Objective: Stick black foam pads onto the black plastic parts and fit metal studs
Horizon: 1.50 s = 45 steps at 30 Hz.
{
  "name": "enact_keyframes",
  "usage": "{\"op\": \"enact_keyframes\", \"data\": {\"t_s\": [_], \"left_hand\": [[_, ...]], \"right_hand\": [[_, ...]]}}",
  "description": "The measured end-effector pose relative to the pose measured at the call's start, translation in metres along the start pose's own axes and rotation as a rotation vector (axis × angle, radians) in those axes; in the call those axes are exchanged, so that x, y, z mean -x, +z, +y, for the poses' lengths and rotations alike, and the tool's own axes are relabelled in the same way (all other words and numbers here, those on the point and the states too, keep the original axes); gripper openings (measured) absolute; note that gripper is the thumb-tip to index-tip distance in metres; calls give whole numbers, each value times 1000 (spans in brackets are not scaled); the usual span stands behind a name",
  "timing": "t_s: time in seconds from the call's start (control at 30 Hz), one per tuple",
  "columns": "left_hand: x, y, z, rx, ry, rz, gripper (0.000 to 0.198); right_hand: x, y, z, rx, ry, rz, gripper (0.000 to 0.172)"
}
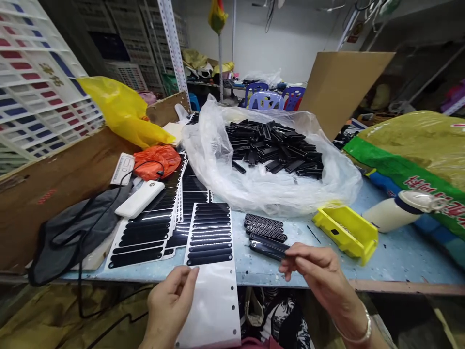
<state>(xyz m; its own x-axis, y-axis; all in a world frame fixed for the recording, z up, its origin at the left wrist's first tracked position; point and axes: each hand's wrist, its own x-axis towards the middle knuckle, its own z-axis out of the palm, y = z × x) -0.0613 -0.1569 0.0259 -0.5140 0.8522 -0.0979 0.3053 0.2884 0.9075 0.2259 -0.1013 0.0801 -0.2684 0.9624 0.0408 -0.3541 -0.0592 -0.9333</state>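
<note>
Nothing legible, blurred red characters on sack, gold characters on white crate

The lower edge of the view cuts off the left hand at the wrist and the forearm behind the right hand, whose fingers cover the end of the lowest dark slotted plastic strip, so any pinch cannot be told. The left thumb hides part of the long white backing sheet. The crumpled clear plastic bag partly veils a heap of small black pieces, and the right edge cuts off a yellow-green woven sack with unreadable red lettering.
</note>
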Motion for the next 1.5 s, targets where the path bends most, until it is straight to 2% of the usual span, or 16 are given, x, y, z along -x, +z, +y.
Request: {"op": "enact_keyframes", "data": {"t_s": [0.1,0.17,0.23,0.33,0.43,0.53,0.6,0.67,0.77,0.87,0.93,1.03,1.3,1.5], "left_hand": [[7,29,30,284,-133,-409,44],[10,46,45,422,-229,-607,42],[11,57,54,502,-280,-720,38],[7,63,59,589,-328,-816,30],[0,65,59,616,-337,-790,28],[-6,68,57,566,-282,-701,28],[-9,71,57,520,-242,-684,28],[-9,74,58,478,-211,-699,27],[-9,80,60,442,-193,-746,28],[-9,85,59,425,-201,-778,29],[-10,88,57,419,-208,-787,30],[-13,91,57,406,-201,-788,31],[-19,99,67,242,-137,-696,35],[-49,105,46,-1,110,-463,28]], "right_hand": [[10,8,0,-18,-35,-138,15],[17,9,-1,-14,-25,-182,16],[23,5,-1,12,7,-175,16],[29,-5,0,36,55,-107,15],[30,-21,0,74,107,-62,24],[29,-36,-2,314,122,3,31],[28,-42,-2,587,16,79,26],[28,-42,-2,842,-151,128,25],[29,-38,0,1040,-302,18,23],[32,-34,4,1140,-258,-132,20],[33,-34,6,1193,-211,-159,19],[34,-35,9,1219,-219,-148,17],[38,-39,11,1220,-356,23,20],[24,-63,13,1104,-308,228,17]]}}
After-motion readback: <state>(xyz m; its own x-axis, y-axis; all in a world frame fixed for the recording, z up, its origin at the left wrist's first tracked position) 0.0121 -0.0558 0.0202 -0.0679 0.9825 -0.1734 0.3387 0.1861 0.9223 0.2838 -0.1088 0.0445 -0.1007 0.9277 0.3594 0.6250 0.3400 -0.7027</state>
